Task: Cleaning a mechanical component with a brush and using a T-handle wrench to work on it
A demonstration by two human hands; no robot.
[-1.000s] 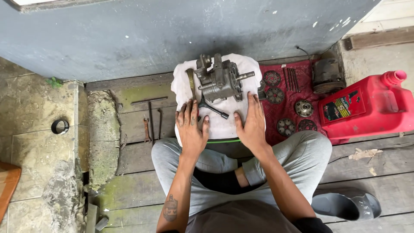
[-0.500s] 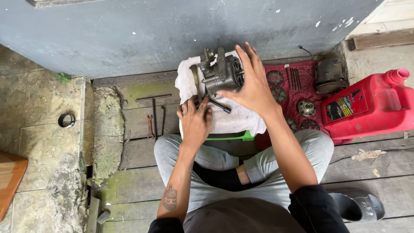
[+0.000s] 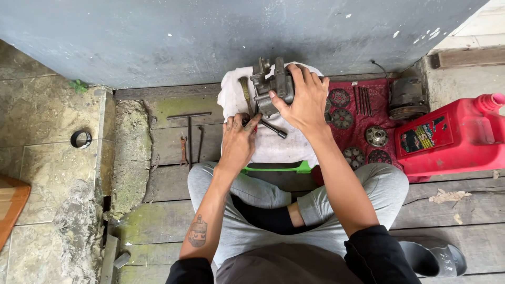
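Note:
A grey metal engine part [image 3: 271, 84] stands on a white cloth [image 3: 279, 144] spread over a green stool [image 3: 302, 168] between my knees. My right hand [image 3: 302, 100] wraps over the part's right side and grips it. My left hand [image 3: 239, 139] rests flat on the cloth just below the part, its fingertips touching a dark wrench handle [image 3: 273, 129] that sticks out from under the part.
A red cloth [image 3: 363, 126] at the right carries several round gears and thin rods. A red fuel can [image 3: 452, 137] lies beyond it, with a dark cylinder [image 3: 407, 97] behind. A T-handle tool [image 3: 189, 131] and small wrenches lie on the planks at left; a black ring [image 3: 80, 139] sits on the tiles.
My right hand lifted off the cloth and moved up onto the engine part, closing on its right side. My left hand stayed on the cloth, shifting slightly toward the wrench.

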